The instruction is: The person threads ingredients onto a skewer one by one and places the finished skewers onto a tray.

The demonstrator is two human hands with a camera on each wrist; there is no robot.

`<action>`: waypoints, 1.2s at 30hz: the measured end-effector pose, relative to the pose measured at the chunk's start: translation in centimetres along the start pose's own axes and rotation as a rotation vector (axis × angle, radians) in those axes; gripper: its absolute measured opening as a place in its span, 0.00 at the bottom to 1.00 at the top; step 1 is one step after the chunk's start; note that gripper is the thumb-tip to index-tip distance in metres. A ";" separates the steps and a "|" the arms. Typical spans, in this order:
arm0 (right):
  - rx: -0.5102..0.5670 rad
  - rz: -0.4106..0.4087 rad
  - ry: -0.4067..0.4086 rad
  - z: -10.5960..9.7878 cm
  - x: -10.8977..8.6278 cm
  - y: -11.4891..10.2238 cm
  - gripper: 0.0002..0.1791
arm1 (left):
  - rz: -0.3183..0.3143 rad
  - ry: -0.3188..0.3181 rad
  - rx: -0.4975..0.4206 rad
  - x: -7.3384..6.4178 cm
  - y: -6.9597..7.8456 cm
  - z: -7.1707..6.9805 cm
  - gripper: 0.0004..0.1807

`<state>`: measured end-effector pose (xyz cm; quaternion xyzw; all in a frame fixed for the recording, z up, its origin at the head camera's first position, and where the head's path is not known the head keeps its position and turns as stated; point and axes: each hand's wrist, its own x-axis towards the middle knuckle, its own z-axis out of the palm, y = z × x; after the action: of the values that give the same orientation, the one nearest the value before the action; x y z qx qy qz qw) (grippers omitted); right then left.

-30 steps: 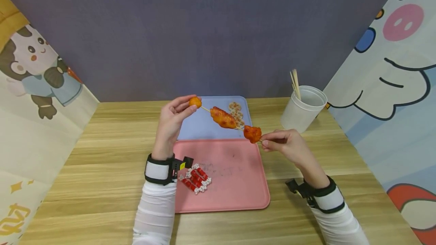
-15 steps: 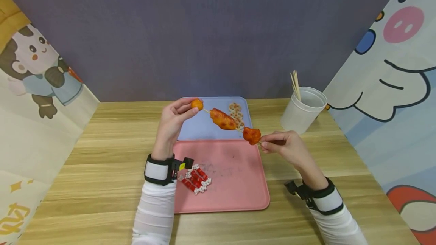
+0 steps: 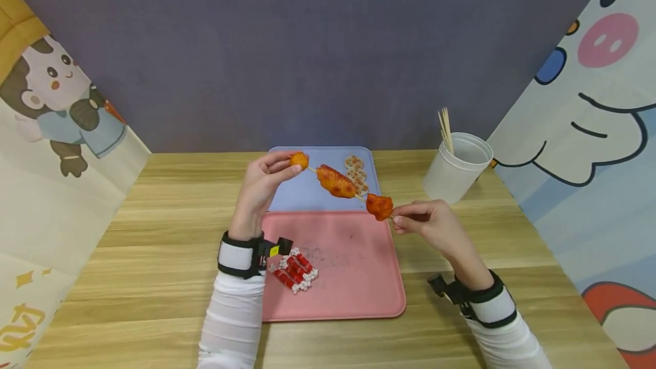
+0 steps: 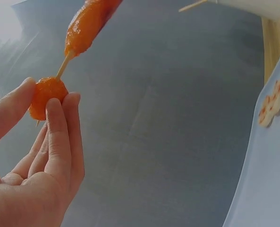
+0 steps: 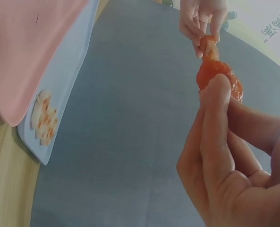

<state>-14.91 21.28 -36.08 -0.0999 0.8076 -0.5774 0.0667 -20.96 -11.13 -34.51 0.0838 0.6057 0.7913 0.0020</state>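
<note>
Both hands hold up a bamboo skewer (image 4: 64, 66) that slants over the two trays. My left hand (image 3: 259, 187) pinches a round orange food ball (image 4: 41, 100) near the skewer's far end, thumb on one side and fingertips on the other. In the left wrist view a short bit of stick pokes out past the ball. Mid-skewer sits a glossy orange-brown piece shaped like a chicken wing (image 3: 335, 181), with bare stick on either side. A lumpy red-orange chunk (image 3: 379, 207) is threaded near the other end. Just beyond it, my right hand (image 3: 438, 224) pinches the skewer between thumb and fingers.
Several red-and-white stick-shaped pieces (image 3: 294, 269) lie on the pink tray (image 3: 359, 289), at its left. Behind it, a light blue tray (image 3: 287, 195) carries round, pale, brown-spotted slices (image 3: 355, 174). A white bucket (image 3: 453, 172) with several bamboo sticks (image 3: 445, 130) stands back right.
The orange ball and my left fingers have shifted slightly right and down, so the gap between ball and wing-shaped piece is narrower. My right hand keeps its pinch, slightly lower in view.
</note>
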 end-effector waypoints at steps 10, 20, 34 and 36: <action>-0.041 -0.003 0.019 0.1 0.0 0.1 0.13 | -0.032 -0.010 -0.017 0.1 -0.3 0.1 0.18; -0.032 -0.004 0.014 0.4 -0.1 0.1 0.13 | -0.077 0.005 -0.021 0.1 -0.7 0.0 0.23; 0.033 0.081 -0.121 0.7 0.1 0.5 0.15 | -0.078 0.005 0.011 0.2 -0.9 0.1 0.23; 0.029 0.085 -0.122 0.6 0.1 0.6 0.15 | -0.076 0.006 0.006 0.3 -0.9 0.2 0.22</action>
<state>-14.92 20.87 -36.80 -0.0993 0.7972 -0.5783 0.1416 -21.27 -10.65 -35.30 0.0585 0.6110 0.7889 0.0298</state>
